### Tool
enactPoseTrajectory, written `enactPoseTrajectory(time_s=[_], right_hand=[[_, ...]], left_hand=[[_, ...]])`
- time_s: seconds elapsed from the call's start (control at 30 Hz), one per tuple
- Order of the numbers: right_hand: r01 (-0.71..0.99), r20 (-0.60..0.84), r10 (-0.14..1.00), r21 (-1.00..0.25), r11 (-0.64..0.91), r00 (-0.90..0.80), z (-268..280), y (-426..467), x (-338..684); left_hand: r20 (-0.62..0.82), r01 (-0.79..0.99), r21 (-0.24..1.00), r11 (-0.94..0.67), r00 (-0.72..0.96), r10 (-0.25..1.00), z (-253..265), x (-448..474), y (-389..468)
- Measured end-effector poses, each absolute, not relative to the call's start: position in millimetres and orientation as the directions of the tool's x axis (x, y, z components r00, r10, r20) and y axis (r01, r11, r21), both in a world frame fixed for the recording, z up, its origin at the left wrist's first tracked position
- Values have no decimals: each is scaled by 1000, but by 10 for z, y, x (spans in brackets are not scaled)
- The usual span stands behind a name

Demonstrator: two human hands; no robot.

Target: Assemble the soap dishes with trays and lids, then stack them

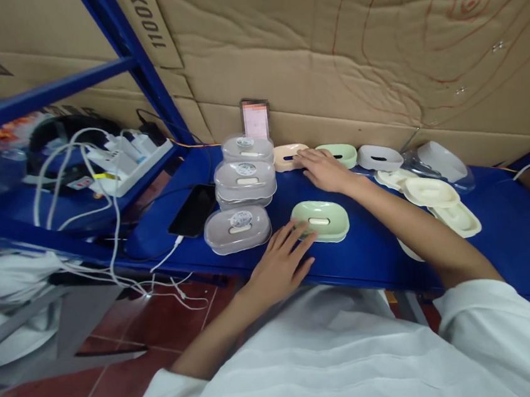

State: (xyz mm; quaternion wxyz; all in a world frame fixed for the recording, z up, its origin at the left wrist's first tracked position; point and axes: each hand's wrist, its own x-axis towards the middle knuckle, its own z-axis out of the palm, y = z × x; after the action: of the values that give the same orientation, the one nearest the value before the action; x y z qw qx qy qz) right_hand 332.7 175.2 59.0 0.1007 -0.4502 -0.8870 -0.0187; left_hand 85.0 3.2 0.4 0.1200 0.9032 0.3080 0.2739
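A light green soap dish (337, 213) with a cream insert in its middle lies near the table's front edge. My left hand (279, 263) is open, fingers spread, with its slightly blurred fingertips at the dish's left end. Farther back, my right hand (326, 170) reaches palm down, fingers stretched out, to the right end of a peach soap dish (284, 158) with a dark slot. Its fingertips cover part of that rim. Behind this hand sits another green dish (343, 154), and a grey dish (380, 157) stands right of it.
Several grey soap dishes with clear lids (237, 230) stand on the left. Cream inserts (431, 191) overlap at right, near clear lids (448, 163). A black phone (193, 211) with a cable lies left; another phone (255, 118) leans on the cardboard (302, 62). White cables surround a power strip (141, 167).
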Motion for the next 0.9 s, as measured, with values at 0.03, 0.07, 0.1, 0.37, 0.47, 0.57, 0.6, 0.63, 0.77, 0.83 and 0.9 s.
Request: enactPoseTrajectory(time_s=[0.03,0.07,0.1,0.37,0.47,0.57,0.6,0.63,0.77,0.83,0.9], right_hand=[[820,165,812,-32,572,-560,570,1863,3277],[833,130,827,-9,553,-547,554,1932,3235],[840,95,836,10,542,-540,545,1956,3203],[733,60,733,-33,680,-677,659,1159,3420],[741,86,744,-69,668,-663,673,929,3617],[751,164,762,-135,646,-626,667,764,3760],[748,190,763,-157,645,-618,664,696,3784],[741,212,760,-175,648,-614,660,616,3796],[661,244,683,-178,729,-688,643,232,3747],[646,268,654,-128,752,-708,654,63,3719],[686,312,671,-77,724,-673,686,-63,3742]], left_hand=[[419,489,383,-783,664,620,-8,845,34],[421,490,384,-783,662,621,-22,837,35],[429,490,386,-782,655,622,-39,828,35],[434,464,409,-785,659,615,-67,803,22],[403,474,408,-780,673,620,11,825,21],[383,499,363,-787,690,614,92,862,35],[382,508,339,-791,695,610,111,879,47],[386,518,316,-795,695,607,126,899,63],[416,551,272,-789,672,613,126,981,132],[440,550,260,-793,664,605,98,1000,141],[484,533,241,-811,658,576,63,986,122]])
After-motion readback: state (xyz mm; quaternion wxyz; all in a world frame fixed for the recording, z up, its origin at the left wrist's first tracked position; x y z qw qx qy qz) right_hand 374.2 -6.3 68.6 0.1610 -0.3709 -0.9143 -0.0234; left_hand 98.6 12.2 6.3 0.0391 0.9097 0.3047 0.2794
